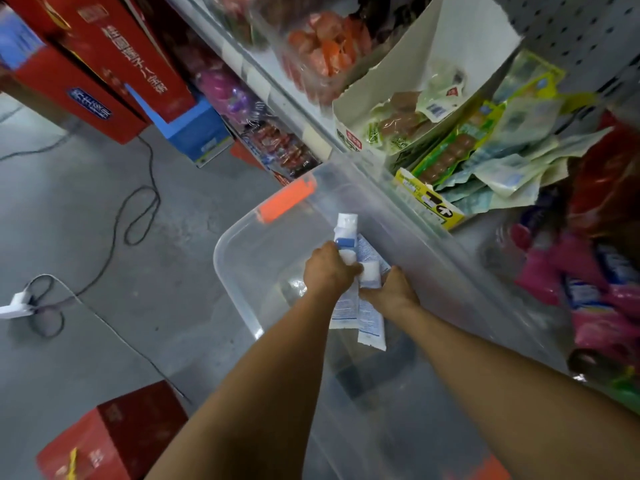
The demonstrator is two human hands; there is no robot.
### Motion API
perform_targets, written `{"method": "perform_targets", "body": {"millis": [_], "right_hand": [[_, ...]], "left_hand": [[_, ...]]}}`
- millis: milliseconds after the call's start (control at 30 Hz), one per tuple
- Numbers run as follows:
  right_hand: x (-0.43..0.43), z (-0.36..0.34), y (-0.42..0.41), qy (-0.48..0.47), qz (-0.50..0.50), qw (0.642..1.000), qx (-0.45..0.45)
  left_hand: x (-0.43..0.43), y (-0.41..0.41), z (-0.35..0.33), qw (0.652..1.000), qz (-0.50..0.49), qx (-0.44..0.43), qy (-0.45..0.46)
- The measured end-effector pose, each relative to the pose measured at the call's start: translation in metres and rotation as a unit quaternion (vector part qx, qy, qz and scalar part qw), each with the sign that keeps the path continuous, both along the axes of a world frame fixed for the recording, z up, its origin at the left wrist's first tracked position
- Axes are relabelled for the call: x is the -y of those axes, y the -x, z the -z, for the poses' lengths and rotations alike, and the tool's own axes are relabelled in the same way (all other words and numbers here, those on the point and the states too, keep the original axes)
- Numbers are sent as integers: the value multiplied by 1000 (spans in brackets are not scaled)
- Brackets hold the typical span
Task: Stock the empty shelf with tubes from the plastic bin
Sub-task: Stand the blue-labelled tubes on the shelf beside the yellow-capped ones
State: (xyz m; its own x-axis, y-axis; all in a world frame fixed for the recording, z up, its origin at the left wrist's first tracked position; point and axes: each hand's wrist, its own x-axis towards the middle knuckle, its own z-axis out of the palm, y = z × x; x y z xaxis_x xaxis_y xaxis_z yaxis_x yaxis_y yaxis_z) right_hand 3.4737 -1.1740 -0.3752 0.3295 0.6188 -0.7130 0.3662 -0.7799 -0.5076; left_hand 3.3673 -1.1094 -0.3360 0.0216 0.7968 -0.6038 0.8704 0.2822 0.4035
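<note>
A clear plastic bin (239,299) with an orange latch (287,199) stands on the floor below the shelves. Both my hands reach down into it. My left hand (327,271) is closed around white tubes with blue print (347,230), their white caps pointing up. My right hand (393,292) grips another white tube (370,327) right beside them, and the tubes touch each other. How many tubes each hand holds is not clear. The bin's floor around the hands looks bare.
Shelves (313,133) on the right carry snack packets in a white carton (408,109) and pink bags (595,299). Red boxes (114,57) and a blue box (197,133) stand on the grey floor at upper left. A black cable (138,216) and another red box (114,438) lie at left.
</note>
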Motion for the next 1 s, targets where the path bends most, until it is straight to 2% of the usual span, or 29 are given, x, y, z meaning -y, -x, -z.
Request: {"method": "perform_targets", "body": {"millis": [233, 367, 533, 633, 800, 867, 933, 1000], "right_hand": [[37, -58, -5, -66, 14, 997, -31], [78, -113, -11, -143, 48, 989, -7], [151, -193, -15, -215, 147, 965, 13], [205, -240, -11, -257, 218, 941, -24], [296, -315, -7, -307, 271, 912, -36], [331, -353, -7, -356, 238, 904, -1], [362, -382, -11, -413, 184, 890, 57], [392, -407, -14, -448, 133, 878, 99]], "left_hand": [[29, 22, -59, 1000, -3, -1, -6], [69, 37, -106, 993, -88, 74, -4], [152, 59, -186, 948, -183, 254, 62], [216, 68, -228, 890, -248, 368, 107], [308, 56, -306, 808, -253, 494, 197], [336, 43, -334, 792, -224, 515, 238], [357, 24, -356, 808, -184, 507, 237], [372, 3, -371, 824, -165, 506, 194]]}}
